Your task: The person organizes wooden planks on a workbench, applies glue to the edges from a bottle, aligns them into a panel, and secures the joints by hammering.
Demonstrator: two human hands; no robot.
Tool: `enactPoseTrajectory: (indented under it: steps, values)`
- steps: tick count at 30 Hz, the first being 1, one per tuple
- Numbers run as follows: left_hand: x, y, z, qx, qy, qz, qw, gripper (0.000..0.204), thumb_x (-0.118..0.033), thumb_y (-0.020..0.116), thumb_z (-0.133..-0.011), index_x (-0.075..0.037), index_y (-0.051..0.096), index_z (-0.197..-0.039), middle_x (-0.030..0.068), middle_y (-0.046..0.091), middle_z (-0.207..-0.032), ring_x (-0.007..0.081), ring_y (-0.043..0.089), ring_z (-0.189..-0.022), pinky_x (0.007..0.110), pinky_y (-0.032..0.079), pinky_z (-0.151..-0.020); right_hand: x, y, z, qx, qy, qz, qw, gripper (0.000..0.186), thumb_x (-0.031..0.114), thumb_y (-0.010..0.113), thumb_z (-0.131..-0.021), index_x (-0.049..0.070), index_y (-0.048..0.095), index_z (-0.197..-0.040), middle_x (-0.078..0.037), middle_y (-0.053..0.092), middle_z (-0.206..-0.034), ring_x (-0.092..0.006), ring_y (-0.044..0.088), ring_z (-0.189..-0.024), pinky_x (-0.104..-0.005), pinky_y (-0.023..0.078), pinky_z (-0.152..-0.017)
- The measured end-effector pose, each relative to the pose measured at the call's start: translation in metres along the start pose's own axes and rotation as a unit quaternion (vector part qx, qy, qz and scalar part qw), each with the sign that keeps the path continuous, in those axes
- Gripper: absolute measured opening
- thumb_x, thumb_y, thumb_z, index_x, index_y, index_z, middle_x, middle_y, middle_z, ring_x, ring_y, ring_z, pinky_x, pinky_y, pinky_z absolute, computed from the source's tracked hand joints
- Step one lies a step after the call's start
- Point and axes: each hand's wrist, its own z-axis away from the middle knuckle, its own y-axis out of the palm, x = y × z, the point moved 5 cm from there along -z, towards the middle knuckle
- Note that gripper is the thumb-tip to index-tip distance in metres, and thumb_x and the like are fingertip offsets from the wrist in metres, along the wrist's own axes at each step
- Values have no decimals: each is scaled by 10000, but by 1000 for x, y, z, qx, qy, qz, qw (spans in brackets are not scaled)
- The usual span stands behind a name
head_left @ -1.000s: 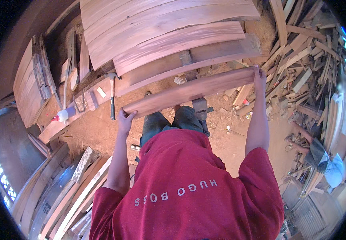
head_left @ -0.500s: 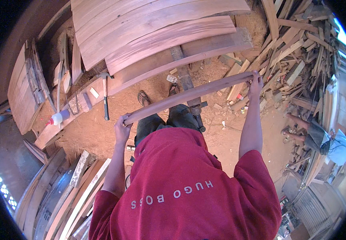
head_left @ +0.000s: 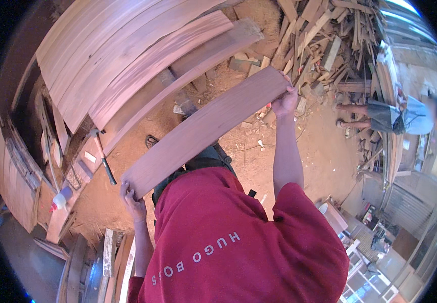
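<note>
Between my two hands a long reddish-brown plank (head_left: 203,131) runs diagonally, its broad face turned up toward me. My left hand (head_left: 132,197) grips the lower left end, fingers wrapped at its edge. At the upper right end my right hand (head_left: 285,101) is closed on the plank. Behind the plank lie several pale boards (head_left: 127,50) side by side. A claw hammer (head_left: 105,161) with a dark grip lies left of my plank, near a white bottle with a red cap (head_left: 62,198) on a beam (head_left: 57,222).
A pile of offcuts (head_left: 329,40) fills the back right. At the right a co-worker in a light blue top (head_left: 413,115) stands by stacked timber. Long boards (head_left: 74,267) lie at the lower left. My dark sandal (head_left: 151,140) shows on the sawdust-covered floor (head_left: 309,151).
The plank has tipped from edge-on to broad face up and now slants more steeply, right end higher. The whole view has swung, with the surroundings shifted and tilted counterclockwise.
</note>
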Motion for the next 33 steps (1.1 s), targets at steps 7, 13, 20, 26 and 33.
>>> enactPoseTrajectory:
  steps: [7, 13, 20, 26, 33]
  values:
    - [8, -3, -1, 37, -4, -19, 999, 451, 185, 621, -767, -67, 413, -1078, 229, 461, -1318, 422, 497, -1258, 474, 490, -1046, 17, 19, 28, 10, -47, -11, 999, 561, 238, 506, -749, 22, 549, -1265, -123, 528, -1403, -318, 456, -1326, -472, 323, -1149]
    - [4, -3, -11, 47, 28, -47, 997, 453, 163, 662, -755, -68, 454, -1086, 202, 533, -1273, 397, 547, -1202, 428, 528, -942, 20, 25, 26, 21, -60, 0, 998, 456, 211, 514, -798, 43, 576, -1218, -115, 570, -1323, -278, 500, -1269, -431, 380, -1093]
    - [20, 9, -42, 145, -72, 18, 987, 319, 64, 697, -798, -14, 583, -1085, 173, 665, -1121, 325, 649, -1033, 378, 527, -851, -11, 7, -31, -108, -8, 238, 965, 216, 179, 556, -870, 70, 628, -1042, -21, 606, -866, -144, 579, -788, -314, 483, -709]
    - [26, 14, -67, 201, -146, 42, 968, 236, -5, 714, -829, -7, 610, -1041, 170, 694, -1029, 304, 679, -960, 366, 528, -811, -24, 10, -57, -107, -17, 338, 935, 227, 250, 563, -879, 58, 613, -991, -21, 576, -812, -149, 577, -708, -303, 503, -624]
    - [20, 14, -69, 236, -192, 43, 951, 305, -81, 775, -809, -28, 635, -1075, 137, 707, -978, 233, 684, -852, 343, 535, -751, -22, 14, -56, -132, -8, 478, 868, 384, 321, 581, -872, 37, 589, -1129, -58, 596, -951, -171, 593, -850, -359, 541, -673]
